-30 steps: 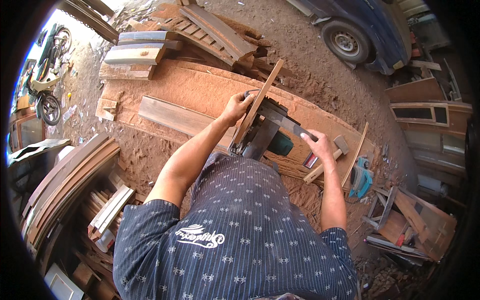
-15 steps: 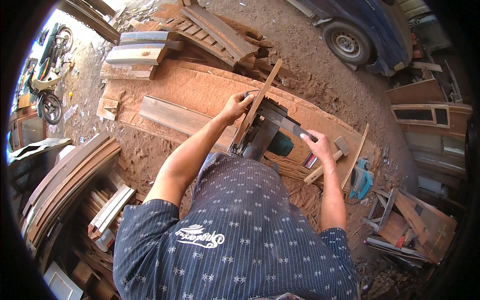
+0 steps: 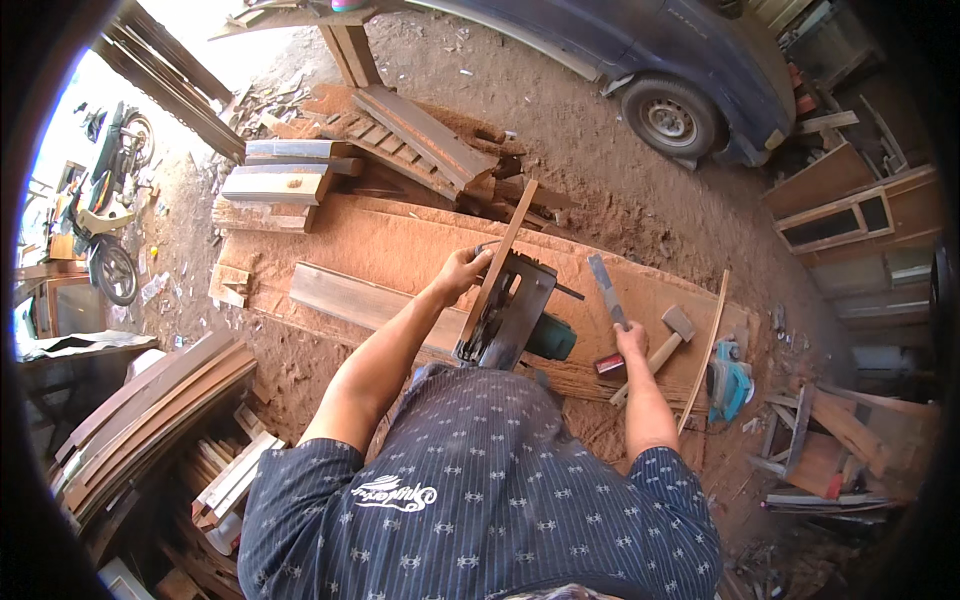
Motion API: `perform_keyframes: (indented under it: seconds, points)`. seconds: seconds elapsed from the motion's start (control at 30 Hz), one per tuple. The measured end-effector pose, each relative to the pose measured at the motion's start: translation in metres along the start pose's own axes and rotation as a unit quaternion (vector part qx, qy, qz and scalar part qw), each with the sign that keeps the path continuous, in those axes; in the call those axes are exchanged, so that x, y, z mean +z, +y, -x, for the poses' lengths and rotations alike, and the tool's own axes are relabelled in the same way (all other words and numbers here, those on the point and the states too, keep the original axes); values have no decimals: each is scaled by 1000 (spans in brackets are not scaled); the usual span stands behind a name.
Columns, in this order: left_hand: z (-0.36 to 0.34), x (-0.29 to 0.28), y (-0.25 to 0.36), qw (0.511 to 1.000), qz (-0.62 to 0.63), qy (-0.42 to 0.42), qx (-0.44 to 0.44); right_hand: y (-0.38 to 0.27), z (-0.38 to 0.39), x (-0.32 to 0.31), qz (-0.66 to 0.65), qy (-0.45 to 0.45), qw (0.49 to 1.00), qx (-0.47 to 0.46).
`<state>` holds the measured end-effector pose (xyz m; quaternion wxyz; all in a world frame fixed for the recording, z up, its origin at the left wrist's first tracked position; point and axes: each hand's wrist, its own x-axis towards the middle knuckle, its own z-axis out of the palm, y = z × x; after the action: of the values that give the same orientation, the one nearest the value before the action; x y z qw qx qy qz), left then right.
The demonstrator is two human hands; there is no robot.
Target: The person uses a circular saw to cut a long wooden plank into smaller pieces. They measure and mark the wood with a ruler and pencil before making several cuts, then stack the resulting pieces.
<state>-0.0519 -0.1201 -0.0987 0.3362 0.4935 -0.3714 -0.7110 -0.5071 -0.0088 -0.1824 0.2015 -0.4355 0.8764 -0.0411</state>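
The left hand (image 3: 464, 274) holds a wooden strip (image 3: 508, 240) alongside the power tool (image 3: 526, 305), seemingly for steadiness, and the right hand (image 3: 631, 342) grips a metal bar (image 3: 606, 287) rightward of it.

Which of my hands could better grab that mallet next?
Probably your right hand: it's near the tan, block-headed wooden mallet, though it grips a long flat grey tool. Your left hand is farther, at the narrow brown wooden strip.

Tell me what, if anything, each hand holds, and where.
The right hand holds a flat grey metal tool by its near end. The left hand is at the wooden strip, about midway; its grip is unclear.
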Motion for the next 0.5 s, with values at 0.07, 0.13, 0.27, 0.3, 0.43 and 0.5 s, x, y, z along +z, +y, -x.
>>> perform_keyframes:
  seconds: [0.07, 0.13, 0.27, 0.3, 0.43, 0.5]
  points:
    - [-1, -7, -8, 1000, 1, 5, 2, -37, -6, 16, -138, -36, 987, -73]
    - [1, -7, -3, 999, -20, -18, -24, -81, 2, 23, -383, -137, 911, -61]
    - [-3, -15, -3, 998, -43, -37, -31, -141, 23, 7, -647, -476, 595, 18]
    - [-2, -8, -4, 999, -27, -14, -20, -147, 22, 7, -646, -533, 546, -1]
    - [7, -15, -12, 1000, -13, -7, -20, -158, 13, 39, -627, -548, 553, -27]
    - [3, -21, -13, 999, -20, -12, -33, -167, 15, 34, -617, -555, 557, -36]
